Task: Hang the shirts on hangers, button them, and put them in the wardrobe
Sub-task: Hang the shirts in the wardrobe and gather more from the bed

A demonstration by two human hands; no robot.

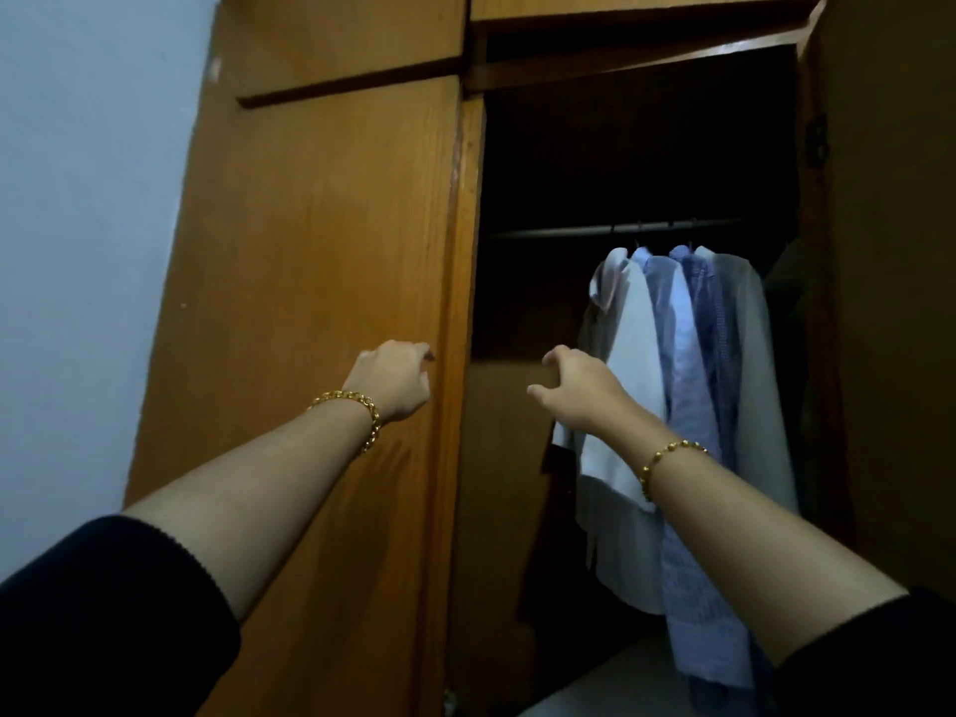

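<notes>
So the bunch of white and blue cotton shirts (pixel 688 354) is on the dark metal rail (pixel 558 231) inside the orange-brown wooden wardrobe (pixel 621 12), hanging straight down, up and right of both hands. The right hand (pixel 579 388) is way nearer, just beside the white one, fingers loosely spread, holding nothing. The left hand (pixel 393 377) sits curled against the closed left door (pixel 310 225) near its edge; can't tell if it grips anything. I'd guess any next reach goes to the right one.

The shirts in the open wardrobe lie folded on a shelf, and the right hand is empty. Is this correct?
Not quite: the head view shows the shirts hanging from the rail in the open wardrobe; the right hand is empty.
</notes>
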